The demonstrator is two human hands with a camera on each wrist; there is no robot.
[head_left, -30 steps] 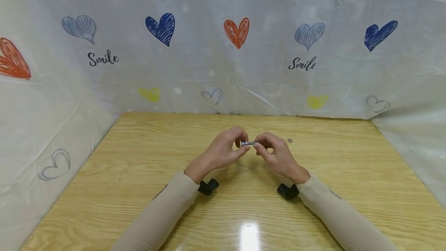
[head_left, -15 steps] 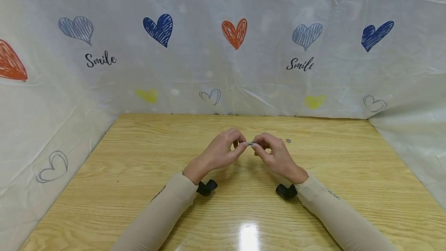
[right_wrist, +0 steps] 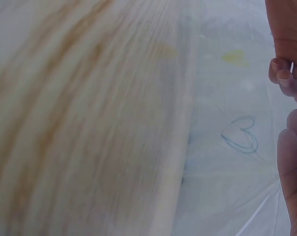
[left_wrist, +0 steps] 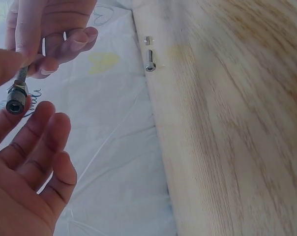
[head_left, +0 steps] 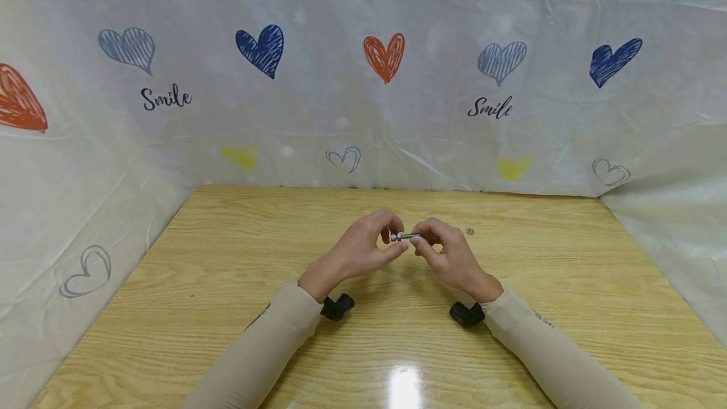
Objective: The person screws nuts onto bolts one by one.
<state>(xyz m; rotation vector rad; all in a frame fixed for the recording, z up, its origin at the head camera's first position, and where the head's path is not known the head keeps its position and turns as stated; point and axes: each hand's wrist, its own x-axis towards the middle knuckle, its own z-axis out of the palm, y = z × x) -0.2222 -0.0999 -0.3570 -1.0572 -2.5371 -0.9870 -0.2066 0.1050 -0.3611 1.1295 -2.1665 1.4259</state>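
Note:
A socket-head bolt [head_left: 406,237] with a hex nut [left_wrist: 17,90] near its head is held level above the table, between the two hands. My right hand [head_left: 452,257] pinches the bolt's threaded end between thumb and fingertips. My left hand [head_left: 363,245] surrounds the head end with thumb and forefinger parted. In the left wrist view, the bolt's hex socket faces the camera, and the left forefinger lies right beside the head. At the right wrist view's edge only parts of the hands show, including fingers [right_wrist: 288,162]; the bolt is out of sight there.
A second socket-head bolt [left_wrist: 150,61] lies on the wood-grain table [head_left: 227,333], with a loose nut [head_left: 470,231] near it. In the head view this bolt is mostly hidden behind the right hand. White sheeting [head_left: 318,112] printed with hearts borders the table.
Half a second ago, my left thumb and forefinger were closed over the bolt's head and nut; now they have parted and uncovered them. My right hand keeps its pinch.

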